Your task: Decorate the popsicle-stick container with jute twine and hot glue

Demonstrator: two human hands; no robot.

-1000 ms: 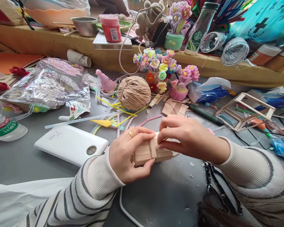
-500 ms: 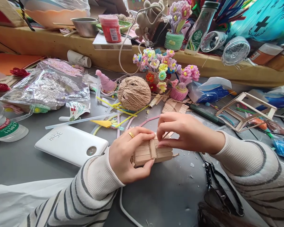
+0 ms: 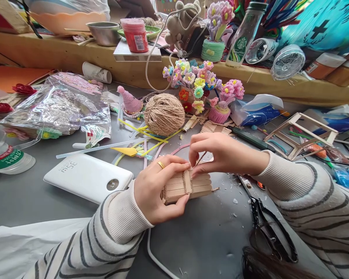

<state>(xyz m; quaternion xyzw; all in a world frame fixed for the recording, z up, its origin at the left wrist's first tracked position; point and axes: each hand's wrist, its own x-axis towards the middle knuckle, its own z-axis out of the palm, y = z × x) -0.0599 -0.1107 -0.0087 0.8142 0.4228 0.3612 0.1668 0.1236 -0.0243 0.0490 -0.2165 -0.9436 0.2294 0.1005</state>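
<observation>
My left hand [image 3: 163, 190], with a gold ring, grips a small panel of popsicle sticks [image 3: 202, 185] by its left part, thumb at the front edge and fingers over the back. A short cross stick [image 3: 187, 182] lies across the panel, with twine along its sides. Above the panel's back edge, my right hand [image 3: 213, 153] pinches a thin piece of twine [image 3: 202, 158] between thumb and fingers. Another twine end [image 3: 215, 189] pokes out at the panel's right edge. How the twine runs under the fingers is hidden.
Black-handled scissors [image 3: 267, 221] lie right of the panel. A twine ball [image 3: 164, 114] and pipe-cleaner flowers [image 3: 198, 83] stand behind. On the left is a white power bank [image 3: 87, 176]. A stick frame [image 3: 304, 133] and a dark green cutter [image 3: 251, 138] sit at the right.
My right hand has risen slightly and shifted left with the twine, showing more of the panel's right part and the scissors. My left hand and the panel stay almost still.
</observation>
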